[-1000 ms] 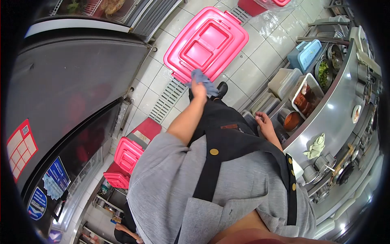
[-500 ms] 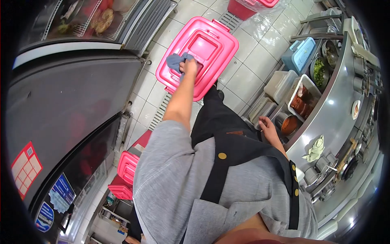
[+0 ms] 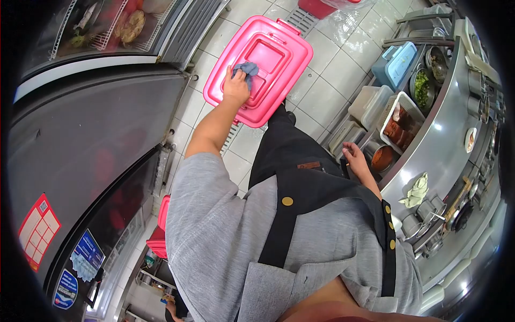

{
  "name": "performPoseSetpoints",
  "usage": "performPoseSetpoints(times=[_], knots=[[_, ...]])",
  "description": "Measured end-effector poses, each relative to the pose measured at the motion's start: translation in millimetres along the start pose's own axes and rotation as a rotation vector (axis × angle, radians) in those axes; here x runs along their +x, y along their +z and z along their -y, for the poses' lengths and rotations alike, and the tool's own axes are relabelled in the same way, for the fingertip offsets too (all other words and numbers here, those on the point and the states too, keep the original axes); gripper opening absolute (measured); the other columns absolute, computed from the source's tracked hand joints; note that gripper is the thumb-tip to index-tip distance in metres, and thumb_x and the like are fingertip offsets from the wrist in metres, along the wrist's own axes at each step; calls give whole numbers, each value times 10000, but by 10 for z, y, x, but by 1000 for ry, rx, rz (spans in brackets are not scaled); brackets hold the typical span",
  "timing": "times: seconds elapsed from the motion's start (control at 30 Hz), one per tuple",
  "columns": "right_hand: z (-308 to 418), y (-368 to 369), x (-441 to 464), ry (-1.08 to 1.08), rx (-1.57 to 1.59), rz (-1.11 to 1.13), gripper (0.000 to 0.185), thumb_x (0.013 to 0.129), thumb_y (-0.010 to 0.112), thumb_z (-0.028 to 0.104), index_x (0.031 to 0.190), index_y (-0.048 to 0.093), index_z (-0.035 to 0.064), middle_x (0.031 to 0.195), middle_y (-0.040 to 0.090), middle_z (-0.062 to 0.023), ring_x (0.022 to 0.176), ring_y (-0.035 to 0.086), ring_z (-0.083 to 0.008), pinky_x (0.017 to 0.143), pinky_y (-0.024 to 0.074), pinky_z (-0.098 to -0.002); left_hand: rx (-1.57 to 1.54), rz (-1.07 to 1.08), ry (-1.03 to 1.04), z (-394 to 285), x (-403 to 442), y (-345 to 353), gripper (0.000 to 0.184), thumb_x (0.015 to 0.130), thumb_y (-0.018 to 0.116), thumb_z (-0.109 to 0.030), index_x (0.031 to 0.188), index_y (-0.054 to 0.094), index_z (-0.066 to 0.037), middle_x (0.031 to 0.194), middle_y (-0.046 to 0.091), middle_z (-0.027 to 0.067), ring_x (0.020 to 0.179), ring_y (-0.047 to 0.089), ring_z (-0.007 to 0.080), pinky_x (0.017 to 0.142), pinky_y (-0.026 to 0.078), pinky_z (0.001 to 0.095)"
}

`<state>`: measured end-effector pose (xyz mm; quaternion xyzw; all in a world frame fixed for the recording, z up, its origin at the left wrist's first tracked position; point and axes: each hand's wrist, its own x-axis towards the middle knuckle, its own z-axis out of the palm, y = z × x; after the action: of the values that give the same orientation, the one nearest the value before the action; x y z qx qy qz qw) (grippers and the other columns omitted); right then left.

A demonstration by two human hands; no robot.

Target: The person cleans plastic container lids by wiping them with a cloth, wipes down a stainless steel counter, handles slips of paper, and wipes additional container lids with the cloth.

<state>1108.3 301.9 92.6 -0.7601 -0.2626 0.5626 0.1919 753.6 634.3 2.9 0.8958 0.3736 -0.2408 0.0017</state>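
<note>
The blue-grey cloth (image 3: 249, 70) is bunched under the fingers of my left hand (image 3: 236, 87). My left arm is stretched forward, and the cloth rests on the recessed panels of a pink lidded box (image 3: 287, 72) standing on the floor. My right hand (image 3: 355, 159) hangs by my right side with loosely bent fingers apart and nothing visible in it. It is close to a metal pot of orange-red contents (image 3: 381, 159) beside the counter.
To the right, a curved steel counter (image 3: 429, 142) runs past a white basket (image 3: 401, 121), a blue-lidded container (image 3: 394, 64) and bowls. A dark fridge door (image 3: 96, 112) stands at the left. Another pink container (image 3: 319, 7) is ahead. Part of another person (image 3: 173, 307) shows at lower left.
My left hand has moved with the cloth from the near edge of the pink lid onto its recessed panels, then slightly left. My right hand has stayed low by my side.
</note>
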Motion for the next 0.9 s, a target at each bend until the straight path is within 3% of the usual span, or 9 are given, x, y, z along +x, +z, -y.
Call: performPoseSetpoints(times=[0.23,0.3,0.5,0.6,0.63,0.67,0.73,0.83,0.9], knots=[[-106,-51,-42,-34,-17,-51,335,921,585,217,1195,541,29,1042,625,-77,875,596,-159,710,480,-289,-421,190,-182,-455,56,-81,445,861,468,-384,1081,669,-53,1294,506,80,1301,356,210,1133,57,553],[-182,-24,-59,-96,1,-65,337,920,587,217,1193,542,24,1046,624,-81,885,595,-162,742,479,-293,-654,71,-474,-554,127,189,502,874,435,-388,1151,623,-14,1313,492,88,1307,329,224,1139,66,543],[-290,75,-48,47,-46,-16,329,911,601,194,1180,552,12,1060,620,-92,927,590,-164,809,466,-296,-1308,-87,-897,-727,500,476,496,851,425,-337,1145,552,41,1287,488,209,1221,424,334,1048,323,428],[-298,111,65,-74,-55,-18,332,909,599,191,1183,550,9,1059,627,-96,911,602,-178,800,472,-300,-2929,-33,-262,-164,288,515,426,902,379,-305,1155,573,-22,1179,593,169,1043,579,312,873,475,449],[-166,87,68,-37,-74,-14,335,908,601,193,1183,549,9,1057,628,-97,903,603,-180,797,474,-302,-3054,-105,-372,10,96,48,459,913,370,-340,1177,554,-12,1175,598,156,1050,578,311,866,482,467],[-101,90,29,8,-92,-10,338,907,602,194,1184,548,8,1054,629,-98,895,604,-182,794,475,-304,-2983,-152,-214,292,-17,-4,480,911,369,-378,1178,561,-28,1178,598,146,1069,570,318,902,463,490],[-149,60,39,-8,-52,-34,342,906,605,196,1185,548,8,1051,630,-96,895,601,-178,797,473,-302,-2842,-637,-361,672,-261,-644,534,888,366,-445,1220,545,-68,1216,581,139,1149,532,345,945,431,531],[-178,-5,37,-12,-20,-63,346,903,608,198,1186,548,9,1046,634,-95,908,597,-173,812,471,-301,-2528,-892,-357,1088,-221,-843,510,889,369,-389,1240,524,-53,1243,561,133,1180,522,300,985,416,470],[-266,-22,3,-8,-21,-96,348,900,610,200,1185,550,10,1059,632,-98,930,602,-181,823,471,-306,-2001,-759,-427,1148,71,-805,490,891,417,-353,1218,534,-6,1208,582,147,1105,561,263,936,438,397]])
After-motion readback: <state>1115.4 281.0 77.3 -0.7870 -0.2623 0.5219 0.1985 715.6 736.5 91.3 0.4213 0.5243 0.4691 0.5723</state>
